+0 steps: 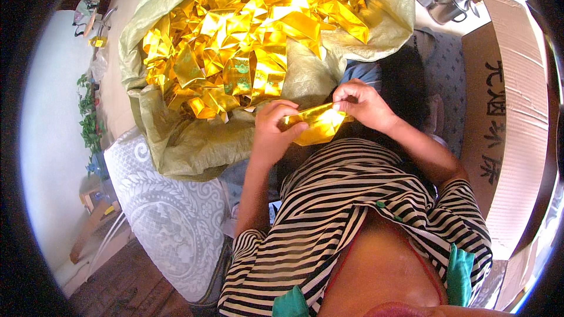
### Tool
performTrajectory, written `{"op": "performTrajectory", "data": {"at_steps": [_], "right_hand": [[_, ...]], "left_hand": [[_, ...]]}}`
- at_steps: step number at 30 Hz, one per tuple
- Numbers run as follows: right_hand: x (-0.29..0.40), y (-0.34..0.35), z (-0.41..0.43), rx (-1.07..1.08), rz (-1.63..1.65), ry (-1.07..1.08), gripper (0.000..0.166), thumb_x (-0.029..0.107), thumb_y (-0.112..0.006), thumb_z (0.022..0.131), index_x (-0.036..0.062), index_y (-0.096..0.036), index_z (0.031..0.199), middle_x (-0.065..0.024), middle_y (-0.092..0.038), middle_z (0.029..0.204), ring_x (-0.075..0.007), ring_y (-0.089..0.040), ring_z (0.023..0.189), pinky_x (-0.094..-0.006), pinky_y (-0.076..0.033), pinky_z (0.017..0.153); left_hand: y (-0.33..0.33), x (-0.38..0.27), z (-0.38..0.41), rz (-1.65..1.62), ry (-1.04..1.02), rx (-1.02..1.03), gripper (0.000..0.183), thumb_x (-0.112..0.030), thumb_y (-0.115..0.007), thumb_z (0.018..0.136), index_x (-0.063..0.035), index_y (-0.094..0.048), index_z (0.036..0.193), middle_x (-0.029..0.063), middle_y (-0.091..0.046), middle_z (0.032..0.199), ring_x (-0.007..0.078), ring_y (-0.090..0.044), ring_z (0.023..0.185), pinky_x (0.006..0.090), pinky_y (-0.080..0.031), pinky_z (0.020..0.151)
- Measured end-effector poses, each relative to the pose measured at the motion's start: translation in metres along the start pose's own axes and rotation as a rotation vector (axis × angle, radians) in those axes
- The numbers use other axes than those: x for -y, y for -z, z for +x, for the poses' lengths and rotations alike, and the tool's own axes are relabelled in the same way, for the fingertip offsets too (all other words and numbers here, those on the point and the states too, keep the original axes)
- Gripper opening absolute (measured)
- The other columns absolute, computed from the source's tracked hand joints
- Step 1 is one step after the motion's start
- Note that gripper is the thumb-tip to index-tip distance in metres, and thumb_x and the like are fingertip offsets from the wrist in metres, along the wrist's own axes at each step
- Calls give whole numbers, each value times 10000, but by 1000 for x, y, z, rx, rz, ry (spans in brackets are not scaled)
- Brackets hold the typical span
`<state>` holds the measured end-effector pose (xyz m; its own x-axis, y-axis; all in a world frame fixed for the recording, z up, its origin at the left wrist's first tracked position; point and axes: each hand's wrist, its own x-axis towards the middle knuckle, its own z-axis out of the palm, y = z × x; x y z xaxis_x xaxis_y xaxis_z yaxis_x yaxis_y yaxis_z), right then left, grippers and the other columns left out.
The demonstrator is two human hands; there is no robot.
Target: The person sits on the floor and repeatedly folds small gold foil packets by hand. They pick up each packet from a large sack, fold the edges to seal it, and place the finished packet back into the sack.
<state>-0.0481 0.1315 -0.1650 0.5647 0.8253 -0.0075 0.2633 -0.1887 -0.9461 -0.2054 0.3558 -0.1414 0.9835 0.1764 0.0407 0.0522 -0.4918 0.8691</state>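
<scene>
A folded piece of shiny gold foil paper [320, 126] is held over my lap, stretched between both hands. My left hand [276, 130] grips its left end, thumb on the near face and fingers behind. At the upper right corner, my right hand [362, 103] pinches the edge between thumb and fingertips. Just beyond my hands, a large pale yellow-green woven sack [185, 154] lies wide with its mouth spread. Inside is a heap of folded gold foil pieces [229, 31], some bearing green printed patterns.
On the right stands a cardboard box [522, 132] with handwriting on its side. A metal mug [450, 6] sits beyond it. To the left is a grey-white patterned cloth cover [176, 224]. Farther left, a green leafy plant [89, 119] is near the wall.
</scene>
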Motion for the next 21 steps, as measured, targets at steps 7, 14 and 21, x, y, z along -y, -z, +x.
{"op": "performTrajectory", "data": {"at_steps": [7, 14, 21], "right_hand": [[14, 23, 17, 54, 696, -225, 112, 183, -681, 964, 78, -652, 990, 47, -642, 909, -51, -578, 850, -236, -472, 798], [9, 33, 24, 20, 849, -217, 158, 222, -693, 952, 92, -642, 1027, 38, -615, 1005, -67, -558, 929, -234, -434, 851], [1, 34, 17, 224, 1134, -122, 195, 180, -742, 906, 96, -648, 1055, 28, -621, 999, -79, -597, 904, -245, -498, 803]], "left_hand": [[16, -6, -3, -775, 167, 67, 390, -180, -894, 709, -66, -599, 936, 104, -597, 1231, 219, -563, 1149, 359, -420, 1003], [7, 3, -10, -995, 214, -4, 358, -142, -858, 773, -71, -612, 1024, 80, -634, 1184, 211, -611, 1091, 357, -466, 987], [-5, 18, -11, -1452, 279, -125, 514, -175, -802, 839, -74, -579, 1291, 99, -630, 1299, 270, -603, 1207, 447, -482, 1028]]}}
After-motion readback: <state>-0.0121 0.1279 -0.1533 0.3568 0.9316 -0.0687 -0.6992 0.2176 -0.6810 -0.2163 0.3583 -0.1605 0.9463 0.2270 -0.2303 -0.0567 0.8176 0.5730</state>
